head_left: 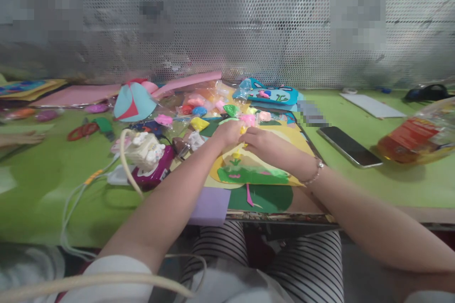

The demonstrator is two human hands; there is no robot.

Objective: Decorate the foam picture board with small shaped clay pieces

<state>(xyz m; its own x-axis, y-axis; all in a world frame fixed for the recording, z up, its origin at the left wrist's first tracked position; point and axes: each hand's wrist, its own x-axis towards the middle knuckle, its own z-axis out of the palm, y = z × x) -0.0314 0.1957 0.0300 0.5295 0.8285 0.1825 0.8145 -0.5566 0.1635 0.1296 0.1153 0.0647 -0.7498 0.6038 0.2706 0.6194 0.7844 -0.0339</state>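
Observation:
My left hand (230, 135) and my right hand (260, 145) meet over a yellow sheet (298, 139), fingers bent inward and closed. Between the fingertips shows a small piece of yellow clay (243, 130); the left fingertips are partly hidden. Green clay (254, 176) is spread along the sheet's lower part with small pink bits, and a yellow clay flower (236, 155) with green leaves stands above it. Just beyond the hands lie pink clay (248, 119), green clay (231, 111) and a yellow clay packet (199, 124).
Left are a purple-and-cream charger block (152, 156) with cables, red-handled scissors (83, 130) and a co-worker's hand (21, 138). Right lie a phone (350, 147) and a bottle of amber liquid (415, 137). A perforated metal panel (227, 23) rises behind. Purple paper (209, 206) lies at the near edge.

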